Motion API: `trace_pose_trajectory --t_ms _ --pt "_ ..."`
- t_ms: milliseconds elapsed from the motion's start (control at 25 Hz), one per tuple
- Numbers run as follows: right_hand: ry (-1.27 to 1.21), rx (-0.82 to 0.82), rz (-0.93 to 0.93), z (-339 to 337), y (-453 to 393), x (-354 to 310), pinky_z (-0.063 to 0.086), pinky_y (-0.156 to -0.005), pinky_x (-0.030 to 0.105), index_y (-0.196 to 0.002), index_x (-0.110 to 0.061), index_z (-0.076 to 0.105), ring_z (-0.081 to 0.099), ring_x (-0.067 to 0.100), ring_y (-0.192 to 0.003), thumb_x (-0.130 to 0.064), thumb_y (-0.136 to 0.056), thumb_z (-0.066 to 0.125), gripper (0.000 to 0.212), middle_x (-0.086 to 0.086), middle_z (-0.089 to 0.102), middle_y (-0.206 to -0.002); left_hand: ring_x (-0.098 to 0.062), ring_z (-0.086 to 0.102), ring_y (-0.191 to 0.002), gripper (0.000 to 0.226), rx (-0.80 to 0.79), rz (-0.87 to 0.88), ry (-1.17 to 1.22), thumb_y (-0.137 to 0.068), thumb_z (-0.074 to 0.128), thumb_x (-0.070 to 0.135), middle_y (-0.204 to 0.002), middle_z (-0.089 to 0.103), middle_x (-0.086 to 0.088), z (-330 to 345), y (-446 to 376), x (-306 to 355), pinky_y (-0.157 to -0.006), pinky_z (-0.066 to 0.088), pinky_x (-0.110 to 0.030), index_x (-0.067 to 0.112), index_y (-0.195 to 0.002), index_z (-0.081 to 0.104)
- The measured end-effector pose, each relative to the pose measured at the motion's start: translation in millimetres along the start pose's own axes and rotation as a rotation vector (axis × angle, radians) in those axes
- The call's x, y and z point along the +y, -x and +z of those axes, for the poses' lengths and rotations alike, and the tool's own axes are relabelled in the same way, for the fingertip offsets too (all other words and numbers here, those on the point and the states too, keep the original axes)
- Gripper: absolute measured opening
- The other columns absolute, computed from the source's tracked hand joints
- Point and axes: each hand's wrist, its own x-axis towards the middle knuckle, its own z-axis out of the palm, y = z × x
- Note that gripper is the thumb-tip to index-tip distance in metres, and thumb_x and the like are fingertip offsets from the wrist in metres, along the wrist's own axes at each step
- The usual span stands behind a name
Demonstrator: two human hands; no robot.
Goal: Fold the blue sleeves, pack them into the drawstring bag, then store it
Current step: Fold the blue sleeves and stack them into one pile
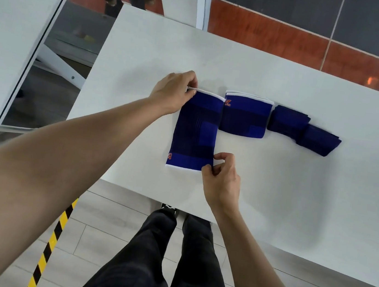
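A blue sleeve (196, 132) lies flat and full length on the white surface (290, 67), its white-edged ends pointing far and near. The left hand (175, 91) pinches the far left corner, thumb and fingers closed on the white hem; the right hand (221, 178) pinches the near right corner, fingers curled on the edge. Holding opposite corners keeps the fabric taut and square, probably in readiness for folding it in half. Just to its right sits a folded sleeve (245, 114), its edge touching the first; farther right lie two smaller folded dark blue pieces (303, 130), slightly overlapping, lined up as a finished row. No drawstring bag is in view.
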Motion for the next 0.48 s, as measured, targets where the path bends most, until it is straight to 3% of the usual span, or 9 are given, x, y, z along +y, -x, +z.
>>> trace_pose_trajectory --t_ms 240,320,400,480 --pt "0.151 0.025 -0.053 3.9 -4.8 10.5 0.042 -0.093 0.040 -0.110 -0.022 0.045 0.058 0.018 -0.080 -0.028 -0.095 0.059 0.021 -0.012 0.058 -0.067 -0.021 0.059 -0.097 0.011 0.024 -0.022 -0.037 -0.095 0.057 0.027 -0.105 0.065 0.005 10.3 -2.3 -6.6 -0.073 0.042 -0.033 0.022 -0.104 0.060" --pt "0.258 0.129 -0.149 5.1 -4.8 16.3 0.040 -0.088 0.035 -0.112 -0.021 0.049 0.057 0.019 -0.086 -0.033 -0.095 0.060 0.024 -0.012 0.059 -0.081 -0.021 0.056 -0.103 0.019 0.057 -0.019 -0.066 -0.093 0.062 0.028 -0.112 0.061 0.002 6.7 -2.2 -7.2 -0.076 0.045 -0.036 0.020 -0.110 0.058" --pt "0.343 0.227 -0.356 5.3 -6.3 24.4 0.039 -0.087 0.033 -0.118 -0.020 0.057 0.056 0.019 -0.096 -0.028 -0.095 0.059 0.024 -0.006 0.062 -0.102 -0.023 0.053 -0.107 0.023 0.139 -0.011 -0.103 -0.095 0.062 0.026 -0.118 0.057 -0.001 1.8 7.3 -5.3 -0.075 0.048 -0.038 0.018 -0.115 0.055" --pt "0.388 0.180 -0.515 6.6 -8.8 32.2 0.039 -0.096 0.032 -0.129 -0.020 0.060 0.054 0.019 -0.114 -0.021 -0.097 0.054 0.033 -0.003 0.061 -0.127 -0.026 0.051 -0.107 0.018 0.207 0.054 -0.138 -0.097 0.058 0.019 -0.118 0.054 -0.004 4.4 31.3 -2.8 -0.073 0.052 -0.041 0.017 -0.115 0.056"
